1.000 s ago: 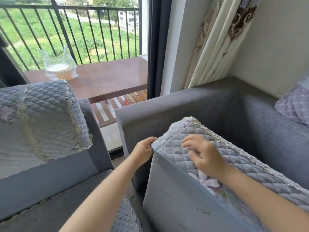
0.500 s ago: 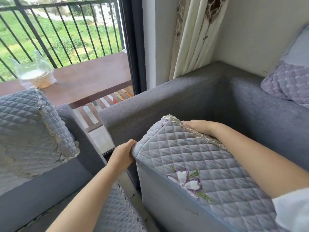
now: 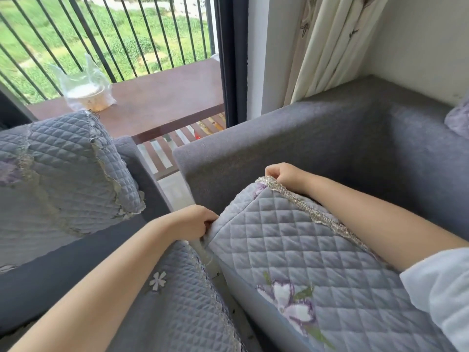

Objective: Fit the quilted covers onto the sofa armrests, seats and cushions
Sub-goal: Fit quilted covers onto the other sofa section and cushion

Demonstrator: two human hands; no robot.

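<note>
— Where does the camera sit?
— On the person's head. It looks forward and down, very close to the grey quilted cover with the purple flower (image 3: pixel 291 250).
— What's farther off?
— The black metal balcony railing (image 3: pixel 106 34), up at the top left (it's a wide view). Only one view here.

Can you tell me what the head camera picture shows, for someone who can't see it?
Two bare hands fit a grey quilted cover with a purple flower over a sofa armrest: the left hand pinches its near corner, the right hand grips its lace-trimmed far corner. Behind are a grey sofa, a curtain and a balcony railing.
</note>
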